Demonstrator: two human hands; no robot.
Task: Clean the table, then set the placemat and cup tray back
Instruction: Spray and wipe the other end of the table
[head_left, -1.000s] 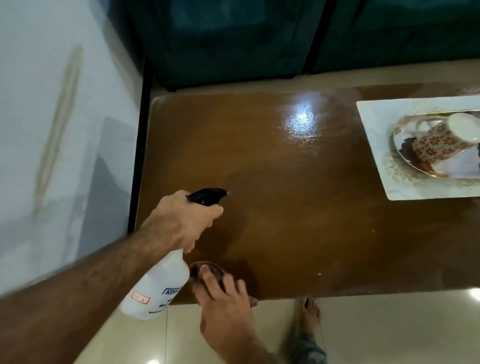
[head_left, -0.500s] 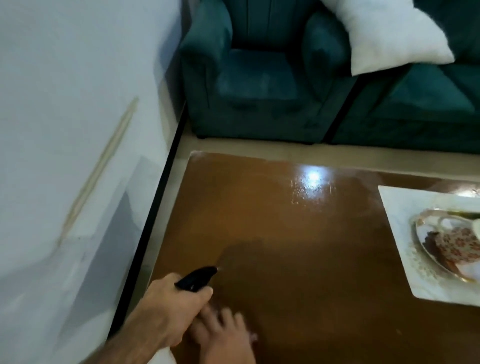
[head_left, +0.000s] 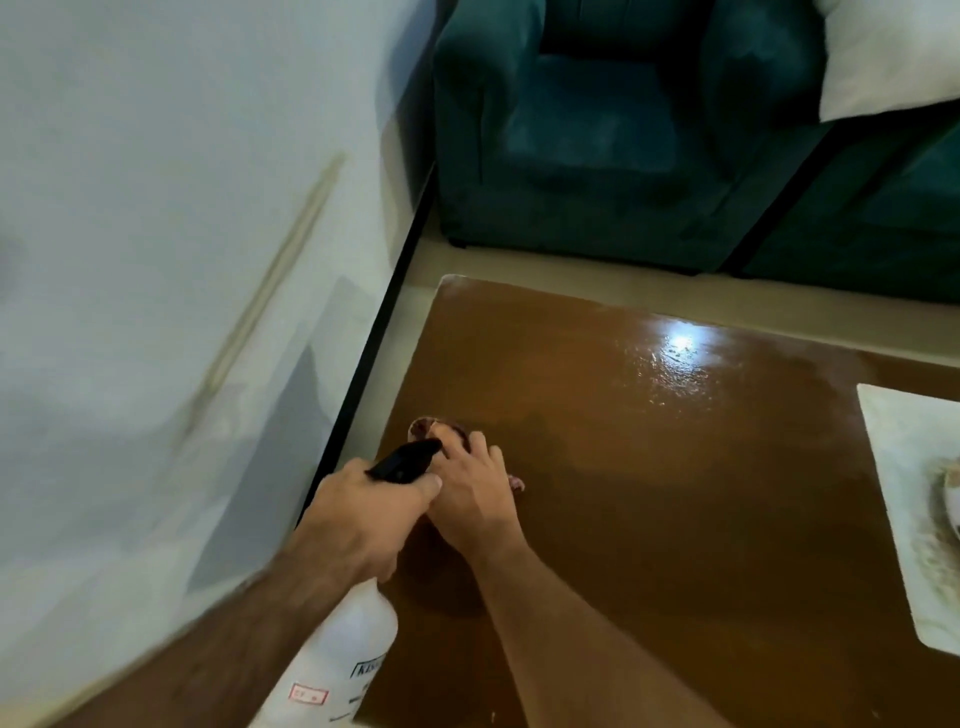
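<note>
The left hand (head_left: 371, 512) is wrapped round the black trigger head of a white spray bottle (head_left: 340, 654), held over the tabletop's (head_left: 649, 493) left edge. Just beside it, touching, the right hand (head_left: 475, 499) lies flat with fingers spread, pressing a dark reddish cloth (head_left: 423, 426) onto the wood near that left edge. At the tabletop's right edge lies the white placemat (head_left: 898, 467); the cup tray (head_left: 948, 493) on it is mostly out of view.
</note>
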